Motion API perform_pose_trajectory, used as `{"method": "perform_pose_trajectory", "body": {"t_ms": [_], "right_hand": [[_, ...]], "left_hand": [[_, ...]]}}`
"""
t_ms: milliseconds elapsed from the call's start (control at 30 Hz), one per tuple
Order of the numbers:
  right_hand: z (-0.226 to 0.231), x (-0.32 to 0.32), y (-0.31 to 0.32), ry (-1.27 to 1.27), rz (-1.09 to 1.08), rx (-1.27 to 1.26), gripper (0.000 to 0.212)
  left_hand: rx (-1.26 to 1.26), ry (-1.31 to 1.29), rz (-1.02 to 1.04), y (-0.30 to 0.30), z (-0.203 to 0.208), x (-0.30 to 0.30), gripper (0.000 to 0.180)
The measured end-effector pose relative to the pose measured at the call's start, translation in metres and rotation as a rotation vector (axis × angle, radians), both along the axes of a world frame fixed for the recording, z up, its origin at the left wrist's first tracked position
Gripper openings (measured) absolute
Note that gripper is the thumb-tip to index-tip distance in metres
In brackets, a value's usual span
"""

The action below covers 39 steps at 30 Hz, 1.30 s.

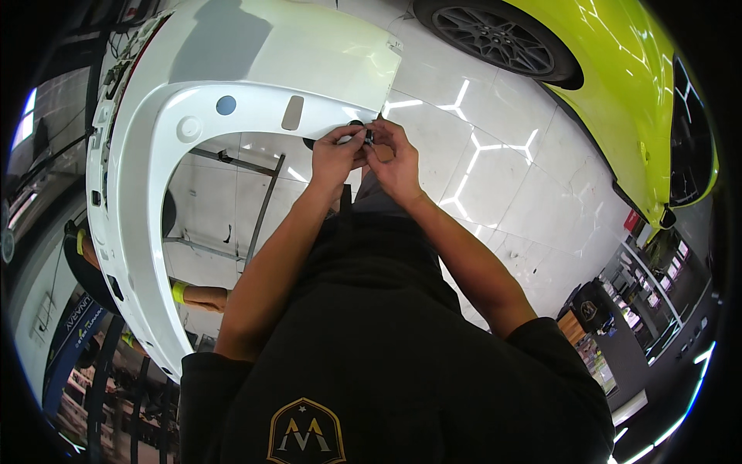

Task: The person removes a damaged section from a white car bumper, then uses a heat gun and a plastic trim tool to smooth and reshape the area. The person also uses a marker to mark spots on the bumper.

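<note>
Both hands meet in front of me at the right end of a large white car bumper [143,201]. My left hand [334,160] is closed, with its thumb and fingertips pinching a small dark piece [368,138]. On the other side of that piece, my right hand [396,164] grips it too, fingers bent inward. The piece is mostly covered by the fingers, so its kind cannot be made out. Just beyond the hands runs the bumper's pale lower edge, which has a round blue-grey spot [226,105] and a tan oblong opening [292,113].
A metal stand [267,205] shows beneath the bumper. At the left, another person's arm [202,297] with a yellow band reaches under it. A yellow-green car [618,93] with a dark wheel [495,35] stands at the upper right. Dark furniture [591,309] is at the lower right.
</note>
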State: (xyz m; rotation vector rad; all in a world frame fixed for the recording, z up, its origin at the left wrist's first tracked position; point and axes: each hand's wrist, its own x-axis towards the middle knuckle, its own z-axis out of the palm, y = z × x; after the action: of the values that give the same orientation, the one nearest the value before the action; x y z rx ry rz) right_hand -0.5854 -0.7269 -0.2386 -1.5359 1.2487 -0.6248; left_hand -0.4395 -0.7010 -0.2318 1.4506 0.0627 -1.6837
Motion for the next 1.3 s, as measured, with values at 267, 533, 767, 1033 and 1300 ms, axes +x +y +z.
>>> {"method": "perform_pose_trajectory", "body": {"t_ms": [267, 533, 767, 1033, 1300], "right_hand": [[0.017, -0.010, -0.002, 0.105, -0.228, 0.353, 0.022], [0.029, 0.003, -0.005, 0.264, -0.146, 0.209, 0.023], [0.031, 0.010, -0.013, 0.534, 0.096, -0.135, 0.021], [0.024, 0.006, -0.017, 0.533, 0.162, -0.238, 0.019], [0.043, 0.014, -0.030, 0.433, 0.007, 0.197, 0.026]], "left_hand": [[0.133, 0.028, 0.135, -0.007, 0.005, -0.013, 0.022], [0.092, 0.039, 0.161, 0.001, 0.002, -0.018, 0.030], [0.051, 0.019, 0.273, -0.003, 0.006, -0.025, 0.019], [0.043, -0.027, 0.241, -0.001, 0.000, -0.027, 0.026], [0.071, 0.010, 0.311, 0.002, -0.007, -0.029, 0.024]]}}
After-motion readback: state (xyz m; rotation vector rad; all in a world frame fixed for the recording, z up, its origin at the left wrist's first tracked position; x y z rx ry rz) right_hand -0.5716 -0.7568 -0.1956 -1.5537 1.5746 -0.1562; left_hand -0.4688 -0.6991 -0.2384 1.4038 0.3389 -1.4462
